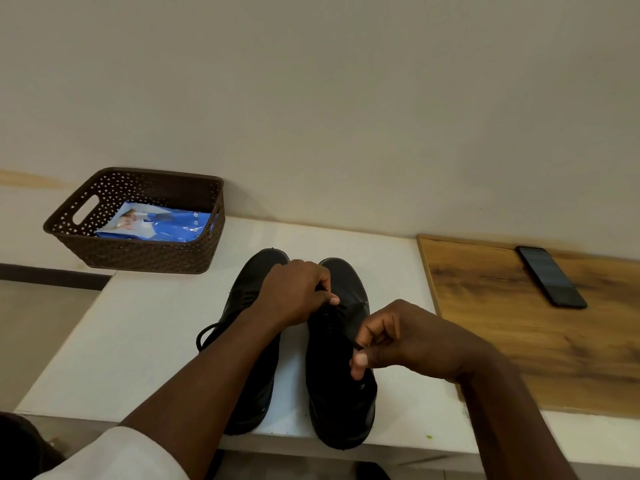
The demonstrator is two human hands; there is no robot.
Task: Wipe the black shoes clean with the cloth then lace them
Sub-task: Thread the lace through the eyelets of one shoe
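Note:
Two black shoes stand side by side on the white table [145, 341], toes pointing away from me. The left shoe [249, 393] is partly hidden under my left forearm, and a loop of its black lace [207, 336] hangs out to the left. My left hand [298, 292] pinches a lace end over the right shoe [341, 403], near its eyelets. My right hand [398, 337] pinches the other lace end at that shoe's right side. No cloth is in view.
A brown woven basket [145, 251] with a blue packet [156, 223] inside stands at the back left against the wall. A black phone [550, 277] lies on the wooden board [519, 341] to the right. The table's near edge is just below the shoe heels.

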